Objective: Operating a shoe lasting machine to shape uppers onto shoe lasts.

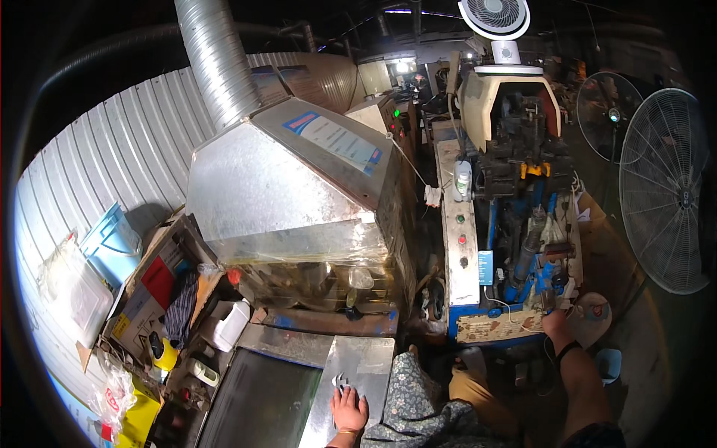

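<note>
My left hand [349,412] lies palm down on a bare metal plate [364,366], its fingers stretched out. A small curved metal piece [341,381] rests at its fingertips; its exact kind is too small to make out. To the right, my right hand [557,325] is closed at the front corner of a machine [532,246] with blue parts and dark, greasy rods. Whatever it grips, beside a dark upright end, is hidden by the fingers. A dark conveyor belt [258,399] runs left of the metal plate, toward a sheet-metal hood [276,179].
Several bottles and a white jug [225,325] crowd a shelf on the left, below a light blue bucket [112,243]. A large fan [665,190] stands at the right. A small blue container [609,364] sits low beside my right forearm. A thin white cable [511,305] hangs from the machine's front.
</note>
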`<state>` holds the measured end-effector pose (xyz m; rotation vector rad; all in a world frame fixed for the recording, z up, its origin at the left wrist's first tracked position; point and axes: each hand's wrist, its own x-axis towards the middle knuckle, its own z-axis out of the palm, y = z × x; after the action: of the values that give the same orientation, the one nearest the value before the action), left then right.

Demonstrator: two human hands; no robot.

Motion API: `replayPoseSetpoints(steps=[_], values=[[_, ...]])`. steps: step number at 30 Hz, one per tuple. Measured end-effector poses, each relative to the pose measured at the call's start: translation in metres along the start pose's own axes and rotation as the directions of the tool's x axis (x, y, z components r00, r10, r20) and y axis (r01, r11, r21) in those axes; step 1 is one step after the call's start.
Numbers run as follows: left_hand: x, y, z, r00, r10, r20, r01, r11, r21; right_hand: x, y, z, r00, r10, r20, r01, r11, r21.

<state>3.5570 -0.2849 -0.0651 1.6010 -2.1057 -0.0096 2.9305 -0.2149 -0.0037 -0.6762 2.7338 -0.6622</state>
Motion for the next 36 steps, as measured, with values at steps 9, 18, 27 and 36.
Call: replayPoseSetpoints(steps=[9,18,27,36], values=[[-0.001,0.000,-0.001,1.000,-0.005,0.010,0.005,1.000,0.003,-0.001,-0.005,-0.001,0.999,0.024,0.027,-0.023,1.000,-0.009],[0.000,0.002,-0.004,1.000,-0.018,0.026,0.018,1.000,0.012,-0.006,-0.010,-0.004,0.999,0.045,0.018,-0.045,0.999,0.008],[0.000,0.004,-0.006,1.000,-0.007,0.015,0.007,1.000,0.011,-0.002,0.000,0.000,1.000,-0.026,-0.011,0.026,1.000,0.009],[0.001,0.006,-0.006,1.000,-0.009,0.016,0.009,1.000,0.001,-0.001,0.002,-0.003,0.997,-0.063,-0.039,0.064,0.998,0.025]])
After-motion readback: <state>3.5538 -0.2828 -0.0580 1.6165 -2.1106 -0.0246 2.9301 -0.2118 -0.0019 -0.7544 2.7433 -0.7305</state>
